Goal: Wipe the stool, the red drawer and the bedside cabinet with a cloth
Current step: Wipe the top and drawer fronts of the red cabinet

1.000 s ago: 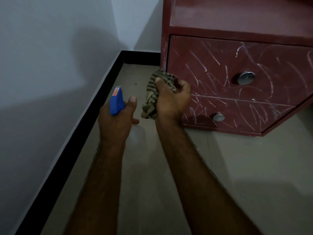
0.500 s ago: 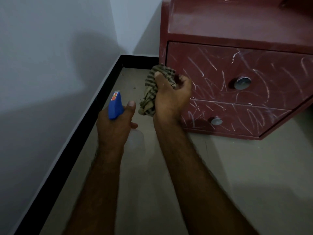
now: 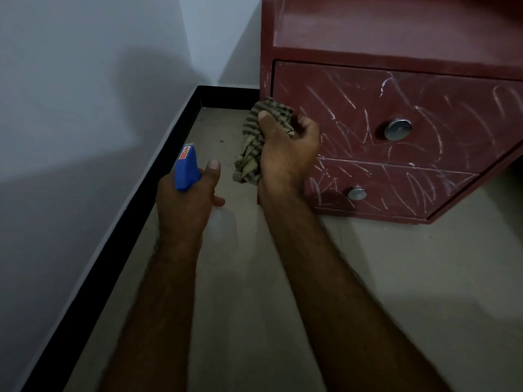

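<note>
While the right hand point(image 3: 286, 158) grips one striped cloth point(image 3: 252, 140), left hand point(image 3: 183, 212) holding one spray bottle point(image 3: 186, 168), two red drawers point(image 3: 353, 108)

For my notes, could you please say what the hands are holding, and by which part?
Left hand grips the spray bottle at its neck; right hand clutches the striped cloth around its middle.

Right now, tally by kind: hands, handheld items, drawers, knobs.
hands: 2, left hand and right hand
spray bottle: 1
striped cloth: 1
drawers: 2, upper drawer and lower drawer
knobs: 2, upper knob and lower knob
total: 8
</note>
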The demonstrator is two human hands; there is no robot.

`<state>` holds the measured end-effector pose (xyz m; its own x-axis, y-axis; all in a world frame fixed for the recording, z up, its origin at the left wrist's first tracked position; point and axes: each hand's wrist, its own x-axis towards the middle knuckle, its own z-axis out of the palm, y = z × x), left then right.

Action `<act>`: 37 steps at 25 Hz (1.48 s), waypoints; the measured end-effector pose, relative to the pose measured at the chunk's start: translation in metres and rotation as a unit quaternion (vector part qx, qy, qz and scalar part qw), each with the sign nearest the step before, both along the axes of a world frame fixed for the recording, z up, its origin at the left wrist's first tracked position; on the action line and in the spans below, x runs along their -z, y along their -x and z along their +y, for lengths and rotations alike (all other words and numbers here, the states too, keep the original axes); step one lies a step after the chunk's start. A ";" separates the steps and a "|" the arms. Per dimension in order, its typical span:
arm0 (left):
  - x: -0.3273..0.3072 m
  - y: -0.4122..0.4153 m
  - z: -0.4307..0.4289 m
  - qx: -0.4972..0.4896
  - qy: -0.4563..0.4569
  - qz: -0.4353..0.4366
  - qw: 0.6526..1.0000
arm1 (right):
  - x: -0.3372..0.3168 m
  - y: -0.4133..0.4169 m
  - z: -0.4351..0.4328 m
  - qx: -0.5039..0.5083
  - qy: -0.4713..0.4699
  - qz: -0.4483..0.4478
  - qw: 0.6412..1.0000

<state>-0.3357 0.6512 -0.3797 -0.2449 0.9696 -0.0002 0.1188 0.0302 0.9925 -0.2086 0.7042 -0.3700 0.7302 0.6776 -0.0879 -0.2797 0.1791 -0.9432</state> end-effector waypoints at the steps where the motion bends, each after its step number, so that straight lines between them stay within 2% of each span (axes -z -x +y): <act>1: -0.002 0.000 -0.001 0.000 -0.004 -0.002 1.000 | 0.004 0.002 -0.001 0.000 0.013 0.002 1.000; 5: -0.008 0.000 -0.001 0.003 -0.019 -0.006 1.000 | 0.010 0.008 -0.002 0.013 0.038 0.018 0.999; 9: -0.008 -0.001 -0.001 0.001 -0.015 -0.004 1.000 | -0.009 0.004 0.002 -0.004 -0.007 0.017 1.000; 13: -0.009 -0.002 -0.002 0.001 -0.009 -0.003 1.000 | -0.021 0.006 0.001 0.005 -0.007 -0.010 1.000; 18: -0.012 -0.001 -0.003 0.004 -0.013 -0.008 1.000 | -0.003 0.011 -0.010 -0.005 0.012 0.028 1.000; 26: -0.015 -0.003 -0.002 0.005 -0.021 0.007 1.000 | -0.051 0.011 -0.008 -0.010 -0.083 -0.021 0.996; 32: -0.013 -0.001 -0.001 0.004 -0.009 -0.001 1.000 | -0.029 0.015 -0.016 -0.003 -0.015 -0.011 1.000; 37: -0.013 -0.002 0.000 0.006 -0.008 0.004 1.000 | -0.061 0.010 -0.009 -0.001 -0.091 -0.020 0.996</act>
